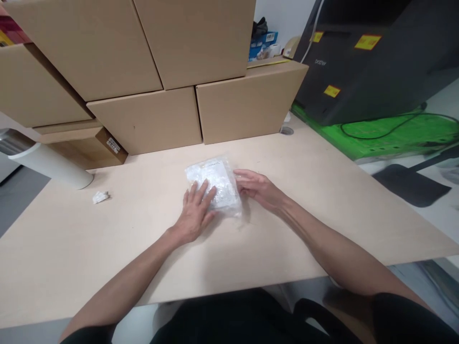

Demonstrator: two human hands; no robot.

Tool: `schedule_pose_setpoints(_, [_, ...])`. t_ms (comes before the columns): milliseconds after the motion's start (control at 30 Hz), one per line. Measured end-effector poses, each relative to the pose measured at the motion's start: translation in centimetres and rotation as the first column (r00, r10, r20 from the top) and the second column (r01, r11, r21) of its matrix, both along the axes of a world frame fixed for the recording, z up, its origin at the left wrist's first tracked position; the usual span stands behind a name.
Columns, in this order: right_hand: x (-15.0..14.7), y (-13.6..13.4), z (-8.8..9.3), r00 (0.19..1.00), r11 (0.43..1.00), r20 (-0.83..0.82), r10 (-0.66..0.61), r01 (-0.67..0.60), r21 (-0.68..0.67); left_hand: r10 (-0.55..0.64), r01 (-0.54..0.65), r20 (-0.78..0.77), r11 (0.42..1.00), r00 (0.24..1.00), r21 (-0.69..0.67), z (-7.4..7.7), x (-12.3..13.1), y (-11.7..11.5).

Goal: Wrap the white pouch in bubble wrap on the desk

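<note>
A flat white package in clear bubble wrap point(219, 177) lies in the middle of the light wooden table point(150, 258). My left hand point(195, 212) rests on its lower left part, fingers spread and laid flat over the wrap. At the package's right edge is my right hand point(258, 188), its fingers stretched toward the side of the wrap. The fingertips there are partly hidden, and I cannot tell whether they touch it. Neither hand is wrapped round the package.
Cardboard boxes point(147, 122) are stacked along the table's back edge. A white bottle point(53, 165) stands at the left, near a crumpled white scrap point(101, 196). Beyond the right edge, a dark machine point(358, 71) sits on a green surface point(390, 136).
</note>
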State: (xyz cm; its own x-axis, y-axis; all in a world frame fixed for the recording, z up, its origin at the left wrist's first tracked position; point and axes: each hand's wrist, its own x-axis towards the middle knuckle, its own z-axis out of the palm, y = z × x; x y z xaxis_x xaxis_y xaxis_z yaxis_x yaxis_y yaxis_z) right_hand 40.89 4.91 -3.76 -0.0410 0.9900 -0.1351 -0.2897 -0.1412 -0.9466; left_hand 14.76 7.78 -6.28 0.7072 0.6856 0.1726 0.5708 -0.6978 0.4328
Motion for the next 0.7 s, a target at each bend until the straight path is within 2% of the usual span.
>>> schedule_pose_setpoints(67, [-0.3,-0.2,0.0,0.999,0.998,0.008,0.041,-0.041,0.053,0.027,-0.021,0.153,0.999,0.988,-0.042,0.2,0.0,-0.1])
schedule_pose_setpoints(167, [-0.9,-0.6,-0.1,0.991,0.986,0.119,0.066,-0.083,0.143,0.02,0.031,0.376,0.991,0.927,-0.127,1.0,0.5,-1.0])
schedule_pose_setpoints(233, [-1.2,-0.7,-0.4,0.976,0.982,0.215,0.028,-0.067,0.175,0.028,0.07,0.488,0.981,0.873,-0.181,1.6,1.2,-1.9])
schedule_pose_setpoints(300, [-1.3,-0.6,-0.7,0.956,0.98,0.293,-0.026,-0.034,0.197,0.115,0.041,0.575,0.967,0.81,-0.252,2.1,1.9,-2.7])
schedule_pose_setpoints(367, [-1.3,-0.5,-1.0,0.942,0.977,0.326,-0.076,0.005,0.213,0.29,-0.057,0.651,0.934,0.701,-0.354,2.6,2.4,-3.0])
schedule_pose_setpoints(433, [-1.1,-0.4,-1.1,0.943,0.973,0.313,-0.115,0.043,0.226,0.47,-0.121,0.706,0.866,0.53,-0.486,3.2,2.4,-2.9])
schedule_pose_setpoints(500, [-1.0,-0.5,-0.9,0.947,0.965,0.288,-0.145,0.071,0.253,0.592,-0.074,0.722,0.789,0.357,-0.61,3.7,1.9,-2.7])
schedule_pose_setpoints(567, [-0.9,-0.8,-0.6,0.949,0.952,0.265,-0.173,0.091,0.293,0.667,0.012,0.703,0.723,0.248,-0.691,3.7,0.9,-3.0])
schedule_pose_setpoints(633, [-0.7,-0.9,-0.3,0.949,0.946,0.254,-0.184,0.1,0.308,0.723,0.017,0.651,0.666,0.231,-0.746,3.0,-0.4,-3.7])
schedule_pose_setpoints(700, [-0.5,-0.9,-0.1,0.949,0.948,0.254,-0.186,0.105,0.3,0.76,-0.098,0.583,0.629,0.286,-0.771,1.9,-1.8,-4.7])
